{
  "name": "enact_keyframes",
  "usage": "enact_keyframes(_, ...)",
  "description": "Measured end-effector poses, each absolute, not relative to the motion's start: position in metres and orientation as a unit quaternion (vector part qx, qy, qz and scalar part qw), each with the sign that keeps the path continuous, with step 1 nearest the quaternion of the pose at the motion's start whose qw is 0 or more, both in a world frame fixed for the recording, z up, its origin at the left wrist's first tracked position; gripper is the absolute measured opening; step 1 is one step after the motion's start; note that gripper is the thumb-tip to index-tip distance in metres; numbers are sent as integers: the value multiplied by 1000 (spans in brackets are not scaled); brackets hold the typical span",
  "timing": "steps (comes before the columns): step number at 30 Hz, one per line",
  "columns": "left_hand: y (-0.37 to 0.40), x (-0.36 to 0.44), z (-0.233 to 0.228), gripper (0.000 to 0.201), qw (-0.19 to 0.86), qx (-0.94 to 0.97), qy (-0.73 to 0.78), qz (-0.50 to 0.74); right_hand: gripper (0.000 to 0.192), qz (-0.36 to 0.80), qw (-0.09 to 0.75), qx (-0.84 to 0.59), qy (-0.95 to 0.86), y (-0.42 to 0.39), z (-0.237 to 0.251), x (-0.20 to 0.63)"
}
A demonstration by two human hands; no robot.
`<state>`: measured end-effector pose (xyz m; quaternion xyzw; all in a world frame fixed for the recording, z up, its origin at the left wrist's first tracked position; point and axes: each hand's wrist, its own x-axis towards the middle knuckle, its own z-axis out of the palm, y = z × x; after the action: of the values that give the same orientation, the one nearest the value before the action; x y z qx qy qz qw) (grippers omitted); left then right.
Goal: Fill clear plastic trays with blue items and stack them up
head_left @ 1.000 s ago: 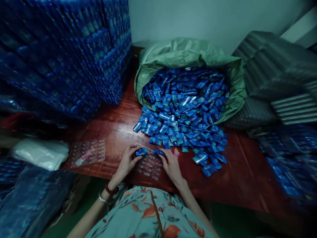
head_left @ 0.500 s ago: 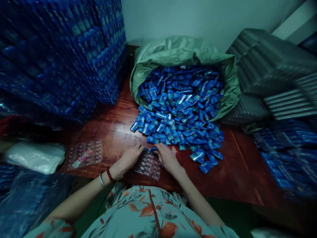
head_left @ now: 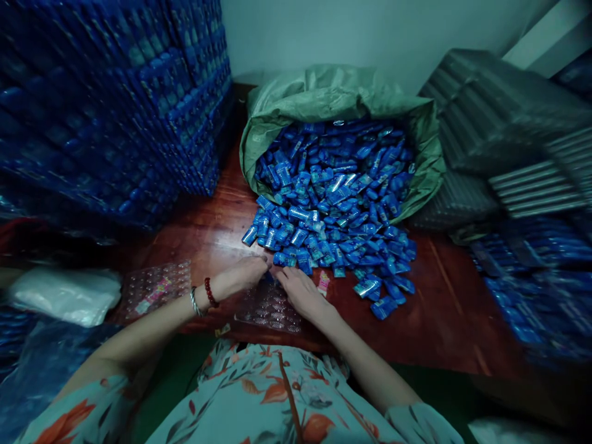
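Observation:
A clear plastic blister tray [head_left: 275, 316] with rows of bumps lies flat near the table's front edge, between my hands. My left hand [head_left: 251, 272] is closed at the tray's far left corner, fingertips pointing at the pile; what it pinches is hidden. Just beside it, my right hand [head_left: 301, 295] reaches over the tray's far right part, its fingers pressed together at a small blue packet [head_left: 269, 277] that shows only in part. Right beyond both hands, a heap of small blue packets [head_left: 342, 228] spills out onto the table.
A large green woven sack [head_left: 247, 145] lies open behind the heap. Tall stacks of filled blue sheets [head_left: 185, 105] stand left; grey trays [head_left: 490, 117] are piled right. Another clear tray [head_left: 160, 290], a white plastic bundle [head_left: 65, 293] and a pink slip [head_left: 323, 283] lie on the reddish table [head_left: 444, 320].
My left hand has shifted slightly forward and its forearm has turned flatter. My right hand has moved a little left, closer to it. The tray has slid slightly left; more of the pink slip shows.

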<state>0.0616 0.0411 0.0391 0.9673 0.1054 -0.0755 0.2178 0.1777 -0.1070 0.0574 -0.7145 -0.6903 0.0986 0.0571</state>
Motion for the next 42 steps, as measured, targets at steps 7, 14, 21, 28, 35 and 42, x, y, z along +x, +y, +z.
enact_keyframes(7, 3, 61, 27, 30, 162, 975, 130, -78, 35, 79, 70, -711, -695, -112, 45, 173)
enact_keyframes(14, 0, 37, 30, 30, 58, 993, 89, -56, 34, 15, 201, -722, -661, -128, 8, 173)
enact_keyframes(21, 14, 43, 36, 29, 140, 987, 66, -44, 34, 54, 195, -709, -676, -127, 9, 181)
enact_keyframes(28, 7, 53, 24, 31, 128, 988, 74, -47, 38, 59, 196, -710, -674, -121, 11, 180)
enact_keyframes(35, 28, 46, 26, 33, 314, 934, 141, 97, 28, 166, 333, -702, -607, -113, 27, 215)
enact_keyframes(42, 98, 69, 25, 39, 164, 887, 427, 56, 35, 174, 94, -719, -667, -64, 41, 227)
